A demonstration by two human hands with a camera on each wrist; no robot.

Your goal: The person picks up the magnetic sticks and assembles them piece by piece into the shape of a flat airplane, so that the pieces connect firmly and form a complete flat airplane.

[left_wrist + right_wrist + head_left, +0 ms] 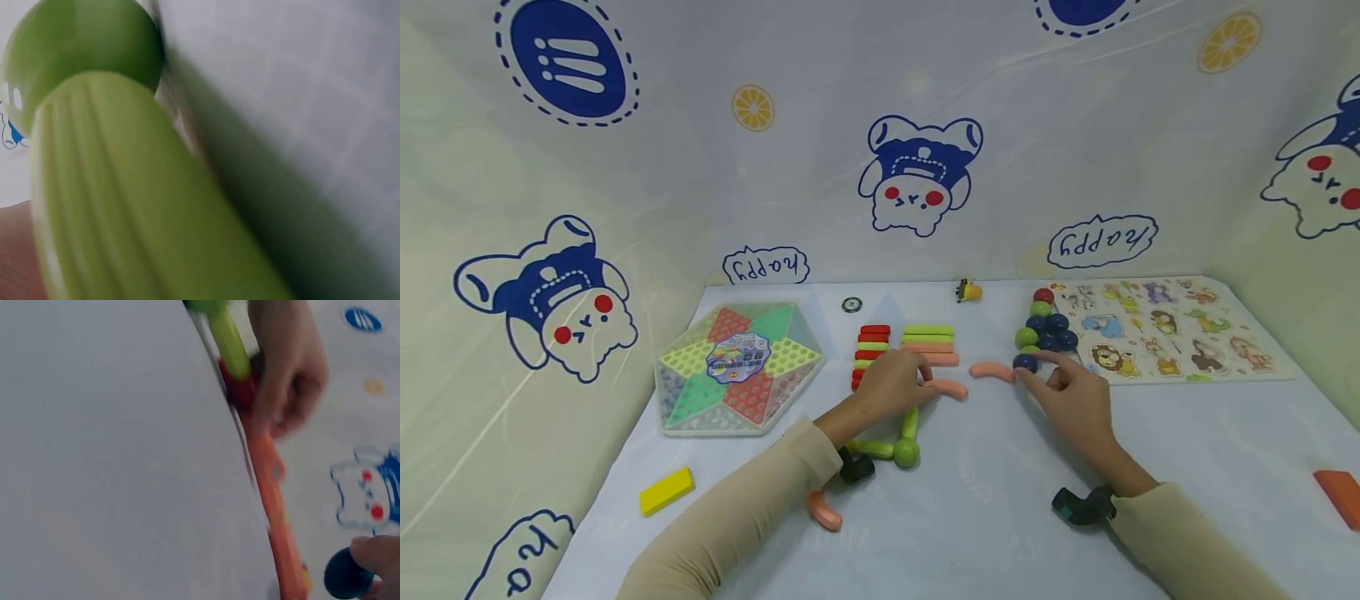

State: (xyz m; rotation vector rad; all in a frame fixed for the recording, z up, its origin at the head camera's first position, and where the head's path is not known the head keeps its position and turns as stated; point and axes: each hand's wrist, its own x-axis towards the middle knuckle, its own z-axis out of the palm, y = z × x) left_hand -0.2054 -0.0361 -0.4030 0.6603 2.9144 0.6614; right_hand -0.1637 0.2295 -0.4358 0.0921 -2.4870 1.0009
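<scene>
Pinching a dark blue ball (1026,362) between thumb and fingertips of the right hand (1071,408), beside loose balls (1067,340) toward the far edge of the counter (985,517). With the left hand (891,383), apparently gripping the left end of a curved pink rod (951,388), left of the ball, with fingertips partly hidden. Best to hold lightly but squarely, keep low, and avoid knocking the second pink rod (992,372) lying between. Reaching in from toward the near corners on converging forearms, with fingers turned inward.
</scene>
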